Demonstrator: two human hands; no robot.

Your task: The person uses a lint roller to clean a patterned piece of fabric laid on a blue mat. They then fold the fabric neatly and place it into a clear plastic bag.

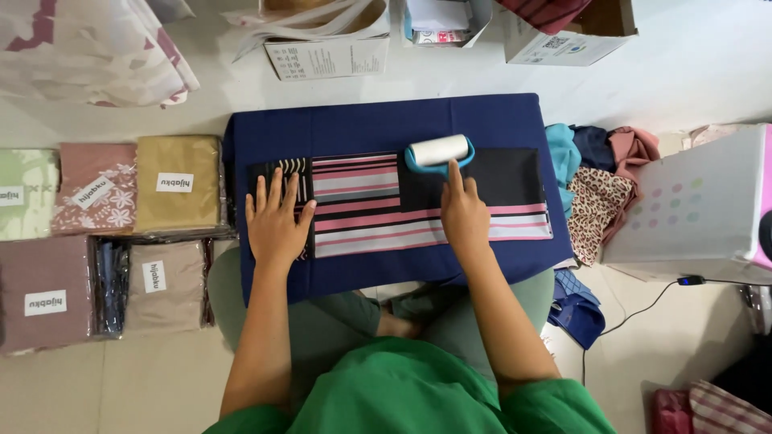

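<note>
A folded cloth with pink, grey and black stripes [362, 205] lies flat on a navy-covered low table [378, 120]. My left hand [277, 221] presses flat on the cloth's left end, fingers spread. My right hand [464, 215] grips the blue handle of a lint roller [438, 152], index finger stretched along it. The white roller head rests on the cloth's dark upper part, right of centre.
Packaged folded cloths [96, 241] in green, pink, mustard and mauve lie in rows on the floor to the left. A heap of loose fabrics [599, 177] sits right of the table beside a white box [700, 209]. Cardboard boxes [338, 36] stand beyond the table. A cable [643, 309] crosses the floor.
</note>
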